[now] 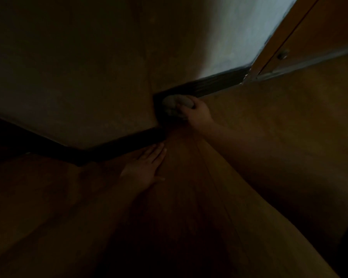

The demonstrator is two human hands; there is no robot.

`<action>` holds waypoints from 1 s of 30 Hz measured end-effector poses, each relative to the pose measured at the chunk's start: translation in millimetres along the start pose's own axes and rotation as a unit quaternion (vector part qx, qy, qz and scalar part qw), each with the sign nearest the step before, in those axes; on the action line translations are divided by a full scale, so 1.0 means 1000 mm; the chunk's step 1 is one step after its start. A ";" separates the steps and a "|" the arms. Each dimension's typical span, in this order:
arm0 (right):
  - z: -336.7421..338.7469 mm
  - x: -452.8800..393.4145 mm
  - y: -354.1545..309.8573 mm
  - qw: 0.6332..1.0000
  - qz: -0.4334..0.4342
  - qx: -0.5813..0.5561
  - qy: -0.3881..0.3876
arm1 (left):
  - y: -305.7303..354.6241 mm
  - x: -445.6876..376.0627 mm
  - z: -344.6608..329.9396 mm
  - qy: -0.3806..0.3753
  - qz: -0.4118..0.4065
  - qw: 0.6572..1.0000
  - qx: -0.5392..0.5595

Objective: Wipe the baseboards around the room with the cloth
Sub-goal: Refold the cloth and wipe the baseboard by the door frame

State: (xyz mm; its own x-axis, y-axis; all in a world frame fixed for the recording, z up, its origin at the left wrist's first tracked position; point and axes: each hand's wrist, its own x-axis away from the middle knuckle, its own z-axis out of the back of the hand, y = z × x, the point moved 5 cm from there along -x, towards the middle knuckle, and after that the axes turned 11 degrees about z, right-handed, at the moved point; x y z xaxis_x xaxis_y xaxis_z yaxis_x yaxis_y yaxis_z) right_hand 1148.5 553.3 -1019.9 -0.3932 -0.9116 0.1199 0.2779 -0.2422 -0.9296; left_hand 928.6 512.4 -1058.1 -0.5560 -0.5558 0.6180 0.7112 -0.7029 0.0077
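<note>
**Cloth pressed to the baseboard at the wall corner**

The scene is dim. A dark baseboard (219, 83) runs along the foot of the wall (88, 67) and bends round a protruding corner. The right hand (197, 113) grips a bunched grey cloth (174, 105), fingers curled round it, and holds it against the baseboard right at that corner, on the section that leads toward the door frame (269, 47). The left hand (147, 167) lies flat on the wooden floor (289, 127), fingers straight and together, holding nothing; its fingertips lie just beside the lower baseboard section, below and left of the corner. Both forearms are bare. Beyond the door frame a metal threshold strip (309, 63) crosses the floor.
</note>
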 end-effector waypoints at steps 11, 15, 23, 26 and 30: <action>0.172 -0.030 0.039 0.935 -0.107 -0.012 0.338 | -0.002 -0.002 -0.003 -0.002 0.000 1.000 0.005; 0.190 -0.015 0.047 0.933 -0.091 0.030 0.347 | -0.004 -0.006 -0.007 0.004 0.001 1.000 -0.006; 0.189 0.008 0.035 0.942 0.006 0.124 0.311 | 0.000 -0.001 -0.002 0.010 0.004 1.000 -0.016; 0.186 0.019 0.023 0.948 0.050 0.140 0.282 | 0.003 0.002 -0.001 0.015 0.014 0.998 -0.056; 0.190 0.042 0.015 0.950 0.059 0.120 0.283 | 0.008 0.000 -0.001 0.014 0.004 0.993 -0.117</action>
State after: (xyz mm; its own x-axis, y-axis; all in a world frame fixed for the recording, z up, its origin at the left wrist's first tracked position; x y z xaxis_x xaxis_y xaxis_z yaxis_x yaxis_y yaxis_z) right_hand 1302.5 448.0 -962.8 -0.7359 -0.6292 -0.2502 0.5147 -0.2797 -0.8105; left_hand 934.0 506.0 -1059.3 -0.5649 -0.5721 0.5946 0.5985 -0.7801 -0.1820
